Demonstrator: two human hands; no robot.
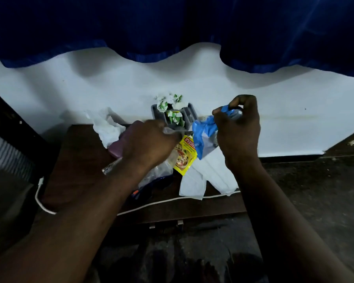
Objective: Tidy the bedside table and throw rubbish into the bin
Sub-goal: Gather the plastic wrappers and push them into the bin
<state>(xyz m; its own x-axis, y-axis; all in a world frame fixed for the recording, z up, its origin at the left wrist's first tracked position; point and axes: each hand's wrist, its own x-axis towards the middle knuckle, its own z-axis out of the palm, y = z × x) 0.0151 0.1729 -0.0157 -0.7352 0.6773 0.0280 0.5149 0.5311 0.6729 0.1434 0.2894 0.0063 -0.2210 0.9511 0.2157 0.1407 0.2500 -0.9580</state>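
Worktop (80, 160) strewn with rubbish; the right hand (238, 131) pinches a crumpled blue wrapper (202, 135) at its top, fingers curled. The yellow sachet (185, 158) lies between both hands, nearer the left hand (149, 144), whose fingers seemingly clutch clear plastic (169, 131).

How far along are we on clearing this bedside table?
Nothing looks finished; no bin is in view. In hand: the right hand grips a blue plastic wrapper, the left hand pinches clear plastic. Left on the table: the yellow sachet, white paper sheets, crumpled white paper, green-and-white wrappers in the grey holder, and the white cable.
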